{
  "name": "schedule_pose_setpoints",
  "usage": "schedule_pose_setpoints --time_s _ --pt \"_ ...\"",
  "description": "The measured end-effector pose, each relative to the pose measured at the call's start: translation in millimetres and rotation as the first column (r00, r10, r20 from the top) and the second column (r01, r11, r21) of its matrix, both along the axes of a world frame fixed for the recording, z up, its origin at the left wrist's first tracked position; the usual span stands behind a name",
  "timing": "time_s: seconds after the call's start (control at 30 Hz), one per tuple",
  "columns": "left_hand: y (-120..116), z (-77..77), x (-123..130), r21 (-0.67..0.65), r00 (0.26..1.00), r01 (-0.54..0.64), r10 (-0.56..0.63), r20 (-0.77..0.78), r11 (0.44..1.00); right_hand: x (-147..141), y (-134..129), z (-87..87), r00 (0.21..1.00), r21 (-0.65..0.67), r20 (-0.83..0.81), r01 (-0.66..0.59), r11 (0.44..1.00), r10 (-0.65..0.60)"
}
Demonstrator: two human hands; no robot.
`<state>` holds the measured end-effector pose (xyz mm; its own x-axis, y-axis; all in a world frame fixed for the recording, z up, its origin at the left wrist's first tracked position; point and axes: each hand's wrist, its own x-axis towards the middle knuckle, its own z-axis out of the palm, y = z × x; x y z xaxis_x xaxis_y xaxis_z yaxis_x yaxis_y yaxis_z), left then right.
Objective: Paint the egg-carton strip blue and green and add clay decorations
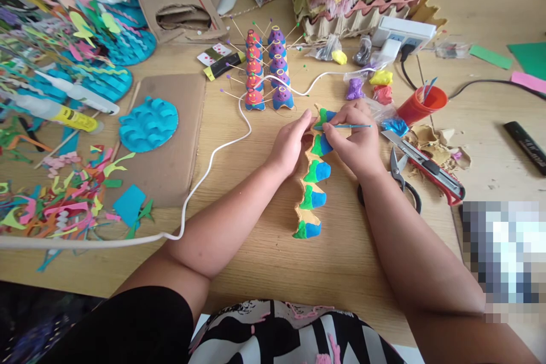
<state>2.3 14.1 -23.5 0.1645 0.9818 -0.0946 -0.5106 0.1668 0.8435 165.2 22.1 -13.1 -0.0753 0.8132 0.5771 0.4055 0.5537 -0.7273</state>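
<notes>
A strip of egg carton cups [313, 171], coloured green and blue with tan edges, lies lengthwise on the table between my forearms. My left hand [291, 143] is closed on the strip's far end from the left side, its fingertips partly hidden behind the carton. In my right hand [356, 136] a thin blue stick [347, 125] is pinched, its tip over the green part of a far cup. Beyond my hands stand two finished-looking rows of cups with faces and pins, one red and blue [255, 82], one purple and blue [279, 81].
A white cable [210, 162] crosses the table at left. Scissors [397, 170], a red cutter [430, 168] and an orange cup [427, 103] lie or stand right of my right hand. Cardboard [164, 173], paper scraps and glue bottles [63, 114] are left; egg cartons [358, 25] are stacked behind.
</notes>
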Motion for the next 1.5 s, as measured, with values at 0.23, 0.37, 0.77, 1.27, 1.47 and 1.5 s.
schedule_pose_setpoints --time_s 0.23,0.37,0.77,1.27,1.47,1.5 --pt "-1.8 1.7 0.7 -0.008 1.000 -0.025 0.025 -0.002 1.000 -0.4 0.7 -2.0 1.000 -0.024 0.007 -0.004 1.000 0.005" --pt "-3.4 2.7 0.3 0.011 0.998 -0.049 0.050 -0.040 0.999 -1.2 0.5 -2.7 1.000 -0.014 -0.008 -0.005 1.000 0.004" --pt "-3.5 2.7 1.0 0.027 0.997 -0.051 0.053 -0.059 0.998 1.3 2.0 -3.8 0.999 -0.023 -0.035 -0.009 1.000 0.009" --pt "-2.2 0.0 1.3 -0.015 0.993 -0.085 0.083 -0.078 0.996 1.7 2.3 -2.0 0.999 -0.027 -0.051 -0.020 0.999 0.019" --pt "-1.9 -1.5 0.5 0.021 0.995 -0.052 0.054 -0.085 0.998 1.3 1.1 1.9 0.999 0.004 -0.030 0.025 1.000 -0.025" --pt "-1.9 -1.6 0.5 0.024 0.996 -0.048 0.050 -0.078 0.999 1.4 1.0 2.2 0.999 0.007 -0.029 0.024 1.000 -0.024"
